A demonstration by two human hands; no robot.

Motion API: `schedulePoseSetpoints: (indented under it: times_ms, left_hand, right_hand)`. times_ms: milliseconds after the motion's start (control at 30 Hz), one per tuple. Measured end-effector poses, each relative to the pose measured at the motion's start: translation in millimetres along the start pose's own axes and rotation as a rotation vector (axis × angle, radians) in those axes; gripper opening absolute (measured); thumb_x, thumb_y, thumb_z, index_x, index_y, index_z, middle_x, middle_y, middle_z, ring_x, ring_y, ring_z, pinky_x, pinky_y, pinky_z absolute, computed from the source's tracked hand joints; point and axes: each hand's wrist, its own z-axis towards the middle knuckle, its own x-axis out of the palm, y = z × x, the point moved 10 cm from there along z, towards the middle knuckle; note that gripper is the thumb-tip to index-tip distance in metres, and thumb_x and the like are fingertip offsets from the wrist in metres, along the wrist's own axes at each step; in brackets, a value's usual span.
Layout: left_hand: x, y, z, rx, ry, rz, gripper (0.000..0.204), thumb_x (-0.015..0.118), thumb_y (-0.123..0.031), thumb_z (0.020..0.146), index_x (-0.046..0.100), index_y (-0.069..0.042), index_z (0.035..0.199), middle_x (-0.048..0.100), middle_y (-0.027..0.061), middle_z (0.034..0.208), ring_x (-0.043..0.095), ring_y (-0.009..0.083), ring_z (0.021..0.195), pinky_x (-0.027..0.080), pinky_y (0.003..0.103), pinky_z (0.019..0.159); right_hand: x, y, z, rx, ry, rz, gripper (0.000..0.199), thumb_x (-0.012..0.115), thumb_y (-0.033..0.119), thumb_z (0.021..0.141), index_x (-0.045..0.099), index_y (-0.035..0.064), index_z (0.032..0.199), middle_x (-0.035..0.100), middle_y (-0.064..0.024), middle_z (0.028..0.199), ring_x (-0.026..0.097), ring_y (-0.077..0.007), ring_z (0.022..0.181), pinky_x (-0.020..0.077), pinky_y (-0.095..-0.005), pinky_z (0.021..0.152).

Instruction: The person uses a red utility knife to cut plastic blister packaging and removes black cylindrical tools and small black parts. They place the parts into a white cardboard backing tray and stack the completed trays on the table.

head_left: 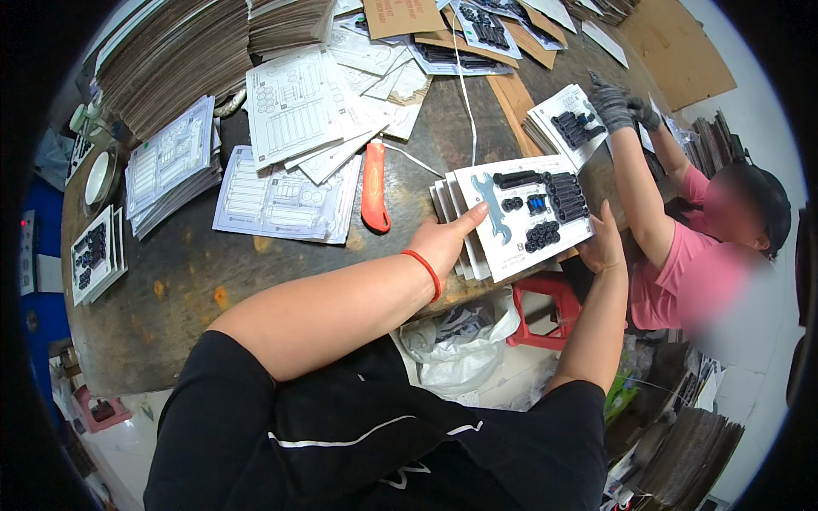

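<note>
Between my two hands is a stack of white hardware cards point(511, 253), tilted over the table's near right edge. The top card carries a grey-blue open-ended wrench point(492, 207), black bolts point(567, 198), small round black parts point(542, 237) and a blue piece point(536, 203), all apparently sealed flat. My left hand point(447, 247) grips the stack's left side, thumb on top and a red cord round the wrist. On the right side my right hand point(603, 241) holds the edge, its fingers partly hidden behind the cards.
An orange utility knife point(375, 189) lies left of my hands, near printed cards point(281, 200). Grey cardboard stacks point(175, 64) rise at the back left. At right, a co-worker's gloved hand point(612, 104) is by another card stack point(569, 119). A red stool point(545, 311) stands below the edge.
</note>
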Motion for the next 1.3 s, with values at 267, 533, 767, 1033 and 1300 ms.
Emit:
schedulePoseSetpoints:
  times_ms: [267, 533, 767, 1033, 1300]
  left_hand:
    - [6, -3, -5, -0.031, 0.073, -0.021, 0.076, 0.077, -0.043, 0.084, 0.053, 0.016, 0.126, 0.056, 0.0274, 0.132, 0.045, 0.0322, 0.131, 0.030, 0.040, 0.111]
    - [2, -4, 1, -0.015, 0.084, 0.009, 0.062, 0.080, -0.037, 0.080, 0.063, 0.010, 0.118, 0.068, 0.0210, 0.115, 0.066, 0.0301, 0.107, 0.050, 0.038, 0.091]
    - [3, -4, -1, -0.071, 0.071, 0.019, 0.057, 0.079, -0.036, 0.081, 0.066, 0.008, 0.115, 0.069, 0.0194, 0.113, 0.067, 0.0282, 0.104, 0.050, 0.036, 0.091]
    - [7, -6, 1, -0.060, 0.136, -0.010, 0.056, 0.079, -0.035, 0.081, 0.066, 0.008, 0.115, 0.070, 0.0179, 0.109, 0.069, 0.0250, 0.096, 0.053, 0.033, 0.084]
    - [1, 9, 15, -0.060, 0.142, -0.011, 0.061, 0.079, -0.040, 0.081, 0.066, 0.010, 0.112, 0.070, 0.0185, 0.111, 0.069, 0.0248, 0.095, 0.051, 0.033, 0.087]
  right_hand:
    - [-19, -1, 17, 0.054, -0.008, 0.022, 0.080, 0.051, 0.066, 0.092, 0.057, -0.0067, 0.126, 0.065, -0.0167, 0.123, 0.062, -0.0303, 0.113, 0.0443, -0.0434, 0.102]
    - [7, 4, 29, 0.064, 0.055, 0.039, 0.048, 0.049, 0.042, 0.100, 0.064, -0.0011, 0.116, 0.070, -0.0163, 0.112, 0.067, -0.0292, 0.101, 0.0494, -0.0429, 0.095]
    - [2, 6, 24, 0.025, 0.020, 0.034, 0.041, 0.045, 0.035, 0.102, 0.063, 0.0022, 0.118, 0.070, -0.0145, 0.113, 0.066, -0.0291, 0.101, 0.0499, -0.0438, 0.094]
    - [9, 0, 12, 0.099, -0.048, -0.069, 0.048, 0.045, 0.046, 0.098, 0.062, 0.0062, 0.118, 0.070, -0.0158, 0.106, 0.069, -0.0339, 0.082, 0.0558, -0.0516, 0.060]
    - [10, -13, 17, 0.144, 0.009, 0.020, 0.042, 0.046, 0.042, 0.099, 0.065, 0.0069, 0.115, 0.071, -0.0138, 0.107, 0.068, -0.0339, 0.091, 0.0544, -0.0533, 0.076]
